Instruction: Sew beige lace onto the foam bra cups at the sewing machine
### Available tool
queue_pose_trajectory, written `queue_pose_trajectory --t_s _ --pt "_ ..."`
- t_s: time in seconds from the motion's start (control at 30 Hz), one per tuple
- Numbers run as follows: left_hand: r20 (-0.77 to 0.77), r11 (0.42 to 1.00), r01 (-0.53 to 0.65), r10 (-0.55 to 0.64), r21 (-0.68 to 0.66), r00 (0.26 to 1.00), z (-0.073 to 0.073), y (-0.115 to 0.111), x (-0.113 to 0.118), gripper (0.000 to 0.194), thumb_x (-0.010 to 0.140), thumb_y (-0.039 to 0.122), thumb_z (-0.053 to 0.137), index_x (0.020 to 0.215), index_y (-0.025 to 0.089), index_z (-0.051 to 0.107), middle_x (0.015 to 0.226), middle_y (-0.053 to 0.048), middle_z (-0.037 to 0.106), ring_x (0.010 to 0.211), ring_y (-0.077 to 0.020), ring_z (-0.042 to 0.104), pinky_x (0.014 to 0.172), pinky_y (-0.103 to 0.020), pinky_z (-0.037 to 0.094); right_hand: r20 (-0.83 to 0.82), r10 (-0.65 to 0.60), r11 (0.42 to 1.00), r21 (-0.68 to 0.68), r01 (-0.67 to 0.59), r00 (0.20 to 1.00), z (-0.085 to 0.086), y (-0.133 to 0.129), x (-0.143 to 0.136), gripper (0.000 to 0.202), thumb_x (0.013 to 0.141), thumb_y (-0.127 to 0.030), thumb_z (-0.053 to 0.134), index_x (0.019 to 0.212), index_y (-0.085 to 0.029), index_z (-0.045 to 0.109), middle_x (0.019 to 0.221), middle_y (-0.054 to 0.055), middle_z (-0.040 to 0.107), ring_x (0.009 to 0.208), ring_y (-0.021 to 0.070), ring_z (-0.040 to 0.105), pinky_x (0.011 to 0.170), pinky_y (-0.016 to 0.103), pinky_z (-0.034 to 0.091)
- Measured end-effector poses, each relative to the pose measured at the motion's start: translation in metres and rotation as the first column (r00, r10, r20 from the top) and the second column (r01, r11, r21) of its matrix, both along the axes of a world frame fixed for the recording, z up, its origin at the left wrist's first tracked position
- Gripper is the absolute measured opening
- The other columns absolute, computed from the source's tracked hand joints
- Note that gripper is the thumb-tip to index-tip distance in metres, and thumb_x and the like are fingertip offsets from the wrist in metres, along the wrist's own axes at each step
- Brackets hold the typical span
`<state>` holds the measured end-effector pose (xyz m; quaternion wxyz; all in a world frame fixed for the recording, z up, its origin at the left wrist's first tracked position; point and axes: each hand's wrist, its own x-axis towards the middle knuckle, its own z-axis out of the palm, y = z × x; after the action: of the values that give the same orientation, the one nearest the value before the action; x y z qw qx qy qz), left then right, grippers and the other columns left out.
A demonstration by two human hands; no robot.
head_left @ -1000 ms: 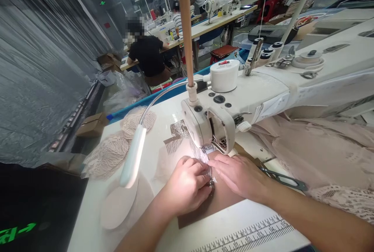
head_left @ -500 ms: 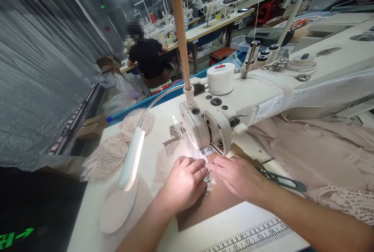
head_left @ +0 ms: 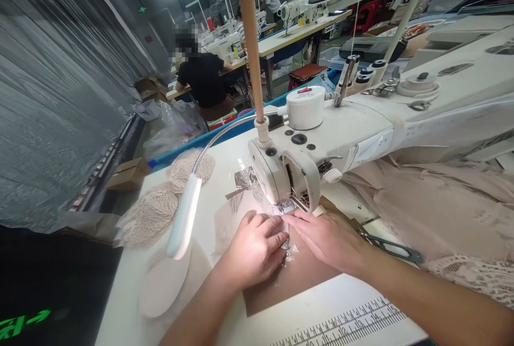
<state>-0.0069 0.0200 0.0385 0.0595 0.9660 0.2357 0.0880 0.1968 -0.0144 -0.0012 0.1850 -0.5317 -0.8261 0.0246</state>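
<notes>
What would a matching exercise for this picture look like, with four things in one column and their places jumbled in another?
Things:
1. Left hand
2. Lamp
3. Ruler marks
4. Lace pieces

Places:
A. Along the near edge of the white table
B. On the brown sheet
C. Heaped left of the sewing machine
D. At the end of a metal neck

Pairs: 1-B, 2-D, 3-A, 4-C

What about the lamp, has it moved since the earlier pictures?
No. Against the machine, the lamp hangs at the same spot and tilt; the slight shifts across the picture come with the view.
</notes>
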Motion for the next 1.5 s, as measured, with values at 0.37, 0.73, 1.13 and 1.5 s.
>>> queue_pose_trajectory --t_s 0.37,0.73,1.13,1.5 --pt "0.037 1.0 -0.017 0.018 -0.023 0.999 -0.003 0.007 0.0 0.026 0.09 0.024 0.049 0.11 0.017 0.063 0.12 -0.008 0.061 0.097 -0.0246 0.053 0.088 -0.044 0.043 0.011 0.037 0.996 -0.084 -0.036 0.999 0.008 -0.001 -0.002 0.04 0.08 -0.006 0.042 0.11 -0.019 0.065 0.09 0.004 0.064 0.065 0.0136 0.049 0.058 0.028 0.03" --pt "0.131 0.995 -0.097 0.097 -0.006 0.987 -0.02 0.024 -0.008 0.032 0.092 0.025 0.045 0.12 0.016 0.06 0.126 -0.009 0.059 0.105 -0.0268 0.052 0.095 -0.047 0.04 -0.007 0.037 0.999 0.013 -0.036 0.999 -0.01 0.002 0.0 0.046 0.078 -0.005 0.041 0.116 -0.019 0.063 0.085 0.004 0.063 0.058 0.0132 0.048 0.053 0.027 0.031" --pt "0.243 0.951 -0.305 0.283 0.055 0.928 -0.034 0.035 -0.018 0.029 0.089 0.02 0.049 0.114 0.019 0.063 0.125 -0.008 0.059 0.108 -0.0278 0.052 0.093 -0.046 0.042 0.016 0.082 0.989 0.123 -0.083 0.997 -0.019 0.006 0.005 0.04 0.091 -0.014 0.031 0.117 -0.021 0.061 0.088 0.003 0.066 0.061 0.0136 0.06 0.053 0.027 0.041" --pt "0.184 0.845 -0.534 0.526 -0.005 0.831 -0.034 0.037 -0.03 0.029 0.089 0.025 0.049 0.114 0.024 0.065 0.127 -0.005 0.056 0.116 -0.0253 0.049 0.101 -0.043 0.041 0.037 0.21 0.926 0.314 -0.211 0.977 -0.028 0.015 0.016 0.033 0.093 -0.022 0.033 0.112 -0.021 0.061 0.094 0.004 0.069 0.065 0.0168 0.067 0.049 0.03 0.048"
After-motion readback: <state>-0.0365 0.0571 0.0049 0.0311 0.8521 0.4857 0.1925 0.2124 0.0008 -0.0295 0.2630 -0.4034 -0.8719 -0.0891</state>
